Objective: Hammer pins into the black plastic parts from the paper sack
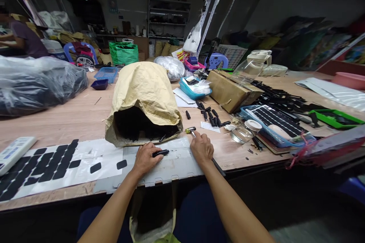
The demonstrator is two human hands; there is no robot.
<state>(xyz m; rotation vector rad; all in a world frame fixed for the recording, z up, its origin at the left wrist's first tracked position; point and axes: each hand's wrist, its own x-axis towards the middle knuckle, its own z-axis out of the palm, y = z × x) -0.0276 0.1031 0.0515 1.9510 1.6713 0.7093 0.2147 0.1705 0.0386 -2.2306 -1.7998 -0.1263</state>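
My left hand (146,158) is closed on a short black tube-like part (161,153), which lies low over a grey plastic sheet (171,167) at the table's front edge. In my right hand (201,147) is a small hammer (190,130). Its head, yellowish at one end, sticks out beyond my fingers, and its dark handle runs back under my wrist. Just beyond my left hand, a large yellow paper sack (142,87) lies with its mouth facing me. Dark pieces show inside it, too shadowed to make out.
Several loose black parts (212,117) lie right of the sack, near a cardboard box (232,89). A glass jar (241,134) and blue basket (275,129) stand farther right. On the left is a white sheet with black patches (95,168). Another sack (152,220) hangs open below the edge.
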